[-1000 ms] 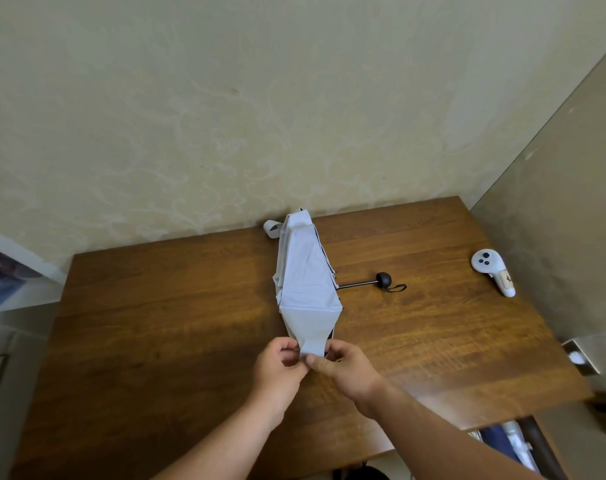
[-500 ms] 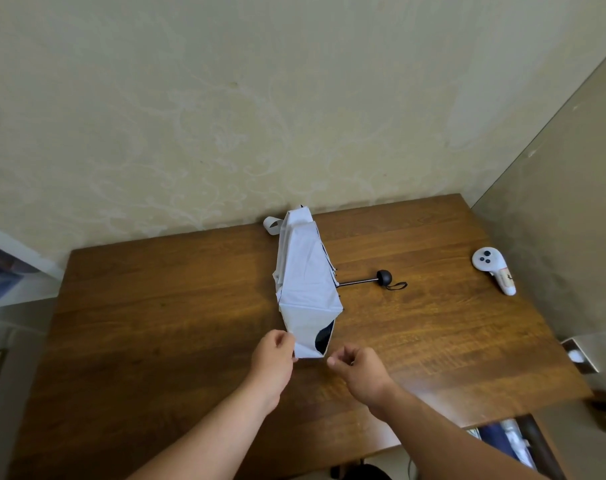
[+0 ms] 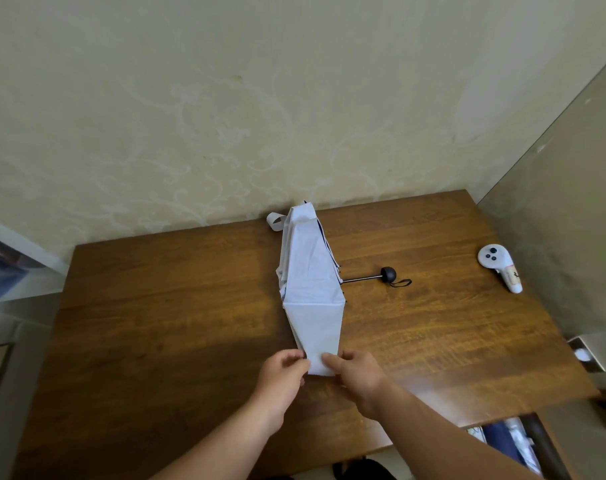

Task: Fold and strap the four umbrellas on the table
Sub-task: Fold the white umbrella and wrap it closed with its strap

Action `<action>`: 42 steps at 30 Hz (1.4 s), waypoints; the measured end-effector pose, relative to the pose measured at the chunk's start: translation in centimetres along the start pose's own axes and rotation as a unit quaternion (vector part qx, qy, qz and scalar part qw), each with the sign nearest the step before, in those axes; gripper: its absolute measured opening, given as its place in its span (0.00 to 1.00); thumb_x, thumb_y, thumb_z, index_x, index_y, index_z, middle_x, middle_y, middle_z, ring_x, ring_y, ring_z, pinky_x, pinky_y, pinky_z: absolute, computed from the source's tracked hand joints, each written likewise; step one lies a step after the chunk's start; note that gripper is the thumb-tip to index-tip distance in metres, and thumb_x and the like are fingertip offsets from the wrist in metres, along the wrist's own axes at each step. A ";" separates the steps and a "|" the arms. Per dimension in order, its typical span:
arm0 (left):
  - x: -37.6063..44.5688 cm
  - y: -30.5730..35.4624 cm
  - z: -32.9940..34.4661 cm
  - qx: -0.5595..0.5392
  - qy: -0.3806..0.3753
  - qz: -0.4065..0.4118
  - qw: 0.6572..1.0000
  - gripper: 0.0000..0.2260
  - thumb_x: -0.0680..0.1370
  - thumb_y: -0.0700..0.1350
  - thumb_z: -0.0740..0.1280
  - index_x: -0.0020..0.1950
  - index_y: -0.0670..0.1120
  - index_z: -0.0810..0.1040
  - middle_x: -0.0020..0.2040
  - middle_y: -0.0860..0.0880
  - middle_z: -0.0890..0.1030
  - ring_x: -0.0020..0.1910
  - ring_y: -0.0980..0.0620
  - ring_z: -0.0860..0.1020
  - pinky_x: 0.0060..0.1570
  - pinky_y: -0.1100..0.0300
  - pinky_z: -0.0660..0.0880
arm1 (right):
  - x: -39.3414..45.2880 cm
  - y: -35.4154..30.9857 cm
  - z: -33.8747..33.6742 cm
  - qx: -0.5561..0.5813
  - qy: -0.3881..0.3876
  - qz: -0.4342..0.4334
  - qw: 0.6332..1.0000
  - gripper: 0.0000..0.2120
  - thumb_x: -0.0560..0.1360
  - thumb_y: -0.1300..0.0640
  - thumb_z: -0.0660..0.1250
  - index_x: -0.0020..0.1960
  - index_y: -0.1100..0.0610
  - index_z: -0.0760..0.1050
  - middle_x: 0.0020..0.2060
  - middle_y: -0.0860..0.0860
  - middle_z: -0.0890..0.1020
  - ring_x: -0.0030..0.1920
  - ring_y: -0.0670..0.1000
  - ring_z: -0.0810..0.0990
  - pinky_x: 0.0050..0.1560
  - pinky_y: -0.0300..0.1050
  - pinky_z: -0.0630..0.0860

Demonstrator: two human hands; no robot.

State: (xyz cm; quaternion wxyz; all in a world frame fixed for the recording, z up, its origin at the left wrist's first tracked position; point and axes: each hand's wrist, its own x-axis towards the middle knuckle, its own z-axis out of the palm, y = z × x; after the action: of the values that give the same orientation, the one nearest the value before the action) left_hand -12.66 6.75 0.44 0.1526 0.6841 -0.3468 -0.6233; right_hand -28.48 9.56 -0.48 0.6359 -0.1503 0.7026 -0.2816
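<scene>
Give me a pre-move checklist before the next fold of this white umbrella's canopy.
1. Left hand pinching the near tip of the white umbrella: ok.
2. Right hand pinching the same tip: ok.
3. Canopy panel lying flat between the hands and the far end: ok.
4. Handle and shaft clear of the fabric, sticking out to the right: ok.
5. Strap free at the far end: ok.
6. Controller well away from the fold: ok.
</scene>
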 end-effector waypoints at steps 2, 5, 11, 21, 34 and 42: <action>-0.1 -0.1 0.1 -0.001 -0.008 -0.022 1.000 0.08 0.83 0.52 0.69 0.60 0.52 0.81 0.55 0.51 0.83 0.53 0.51 0.80 0.44 0.60 0.75 | 0.1 0.5 0.2 -0.020 0.020 -0.001 1.000 0.12 0.77 0.51 0.76 0.54 0.58 0.84 0.47 0.53 0.88 0.49 0.54 0.88 0.53 0.56 0.86; 0.1 -0.8 0.3 0.016 -0.031 -0.049 0.998 0.07 0.82 0.56 0.69 0.57 0.55 0.80 0.55 0.53 0.82 0.54 0.51 0.81 0.51 0.56 0.80 | -0.1 1.1 0.6 -0.055 0.036 0.005 0.998 0.12 0.75 0.52 0.78 0.51 0.59 0.82 0.43 0.54 0.88 0.45 0.54 0.88 0.46 0.50 0.86; 0.7 -2.8 0.8 -0.026 -0.026 -0.126 0.991 0.07 0.82 0.51 0.70 0.57 0.50 0.82 0.54 0.51 0.85 0.51 0.50 0.86 0.49 0.54 0.81 | 0.0 2.7 0.8 -0.078 0.060 0.032 0.995 0.15 0.74 0.55 0.79 0.52 0.60 0.76 0.41 0.56 0.87 0.36 0.51 0.87 0.36 0.43 0.83; 2.0 -4.5 1.4 -0.002 0.033 -0.079 0.996 0.06 0.80 0.43 0.73 0.55 0.45 0.79 0.51 0.46 0.85 0.45 0.51 0.87 0.49 0.54 0.85 | 2.4 4.5 -0.2 -0.419 0.150 -0.232 0.865 0.07 0.78 0.48 0.69 0.54 0.48 0.76 0.53 0.43 0.76 0.55 0.47 0.76 0.54 0.44 0.78; 5.0 -1.7 0.5 0.417 0.075 0.259 0.868 0.14 0.84 0.49 0.65 0.69 0.55 0.75 0.67 0.56 0.73 0.67 0.56 0.71 0.68 0.62 0.71 | 9.2 -0.9 -1.0 -0.749 -0.017 -0.245 0.616 0.57 0.73 0.29 0.68 0.82 0.45 0.32 0.82 0.53 0.32 0.81 0.67 0.33 0.79 0.73 0.44; 10.8 -0.7 -0.3 0.708 -0.085 0.225 0.663 0.39 0.84 0.67 0.51 0.84 0.54 0.32 0.83 0.54 0.29 0.80 0.51 0.27 0.80 0.37 0.38 | 10.1 0.2 -2.8 -0.774 -0.013 -0.236 0.587 0.59 0.70 0.19 0.56 0.80 0.46 0.24 0.77 0.53 0.21 0.78 0.66 0.25 0.76 0.75 0.36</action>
State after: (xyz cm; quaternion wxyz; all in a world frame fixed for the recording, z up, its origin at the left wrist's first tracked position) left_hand -12.42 0.02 -7.98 -0.2729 0.4306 -0.8386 -0.1920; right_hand -32.63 4.53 -8.62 0.1994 -0.7504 0.5866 0.2306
